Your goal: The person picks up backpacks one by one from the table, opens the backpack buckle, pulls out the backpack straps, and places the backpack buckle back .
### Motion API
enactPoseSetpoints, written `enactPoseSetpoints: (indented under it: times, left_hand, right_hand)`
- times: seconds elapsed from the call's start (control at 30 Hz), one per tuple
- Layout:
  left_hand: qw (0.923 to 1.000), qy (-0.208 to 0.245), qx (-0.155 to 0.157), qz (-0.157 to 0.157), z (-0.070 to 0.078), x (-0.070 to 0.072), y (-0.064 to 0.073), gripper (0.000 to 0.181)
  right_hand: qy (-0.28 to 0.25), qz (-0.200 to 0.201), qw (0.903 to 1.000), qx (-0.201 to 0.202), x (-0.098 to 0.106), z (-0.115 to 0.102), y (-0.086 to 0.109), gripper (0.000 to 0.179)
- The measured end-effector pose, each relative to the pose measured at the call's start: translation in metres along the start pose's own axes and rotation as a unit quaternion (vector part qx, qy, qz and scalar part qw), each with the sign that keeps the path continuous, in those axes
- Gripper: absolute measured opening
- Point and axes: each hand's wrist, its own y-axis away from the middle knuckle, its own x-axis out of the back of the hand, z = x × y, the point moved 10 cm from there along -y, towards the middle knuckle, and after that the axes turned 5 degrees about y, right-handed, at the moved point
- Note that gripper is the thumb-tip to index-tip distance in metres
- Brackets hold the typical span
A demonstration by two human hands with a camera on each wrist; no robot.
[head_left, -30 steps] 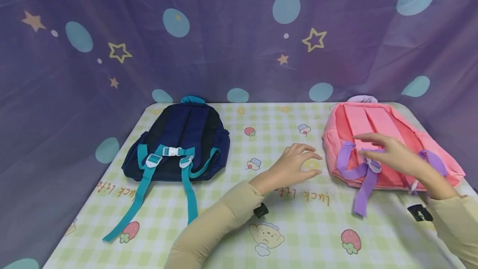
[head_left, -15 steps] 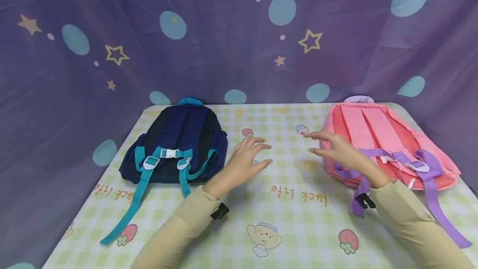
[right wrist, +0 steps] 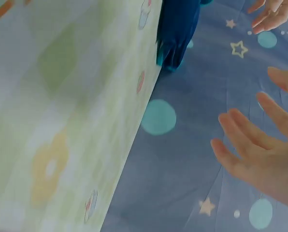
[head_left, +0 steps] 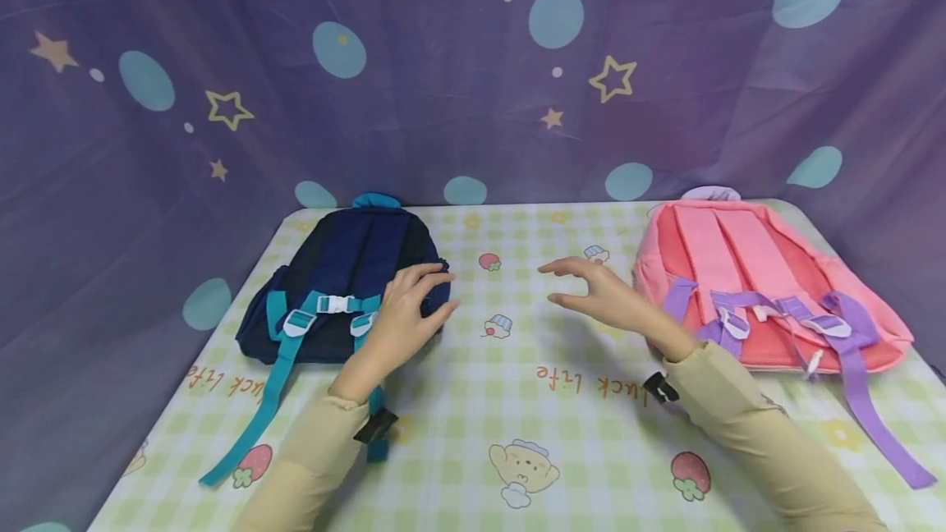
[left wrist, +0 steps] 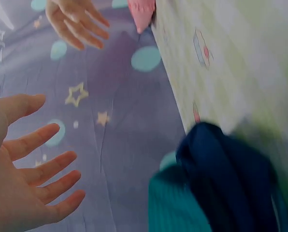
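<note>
A navy backpack (head_left: 347, 249) with teal straps and a white buckle lies straps-up on the left of the table. My left hand (head_left: 405, 314) hovers over its right side, fingers relaxed and spread, holding nothing; in the head view it covers part of the right strap. In the left wrist view that hand (left wrist: 33, 169) shows an empty palm beside the navy bag (left wrist: 226, 179). Over the middle of the table my right hand (head_left: 602, 298) is held out with loose fingers and nothing in them. To its right lies a pink backpack (head_left: 769, 261) with purple straps.
A green checked cloth with printed strawberries, cupcakes and lettering covers the table (head_left: 458, 450). Behind it hangs a purple curtain (head_left: 443, 121) with stars and teal ovals. A purple strap (head_left: 872, 425) trails toward the right edge, a teal strap (head_left: 254, 425) toward the left.
Both hands have swept left: the right from over the pink backpack to mid-table, the left from mid-table to the navy backpack. Both backpacks stay in place.
</note>
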Motion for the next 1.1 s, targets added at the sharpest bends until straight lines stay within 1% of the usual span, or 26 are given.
enactPoseSetpoints:
  times: [0.27, 0.5, 0.6, 0.73, 0.93, 1.1]
  left_hand:
    - [0.9977, -0.016, 0.062, 0.024, -0.032, 0.034, 0.014, 0.036]
    - [0.9943, -0.024, 0.085, 0.060, -0.056, 0.062, 0.023, 0.035]
    - [0.9926, -0.020, 0.098, 0.068, -0.067, 0.072, 0.027, 0.034]
    - [0.9900, -0.022, 0.123, 0.064, -0.081, 0.084, 0.035, 0.036]
    - [0.9862, -0.044, 0.149, 0.056, -0.101, 0.100, 0.049, 0.037]
    - [0.9814, -0.060, 0.178, 0.041, -0.120, 0.107, 0.060, 0.039]
  right_hand:
    - [-0.035, -0.014, 0.9993, 0.000, -0.028, -0.009, -0.019, 0.041]
    - [-0.060, -0.040, 0.9974, 0.003, -0.051, -0.015, -0.035, 0.045]
    - [-0.074, -0.049, 0.9960, -0.003, -0.061, -0.015, -0.041, 0.046]
    - [-0.086, -0.065, 0.9942, -0.007, -0.074, -0.018, -0.049, 0.046]
    - [-0.107, -0.084, 0.9907, -0.008, -0.088, -0.026, -0.058, 0.046]
    - [-0.115, -0.103, 0.9881, -0.002, -0.099, -0.034, -0.065, 0.047]
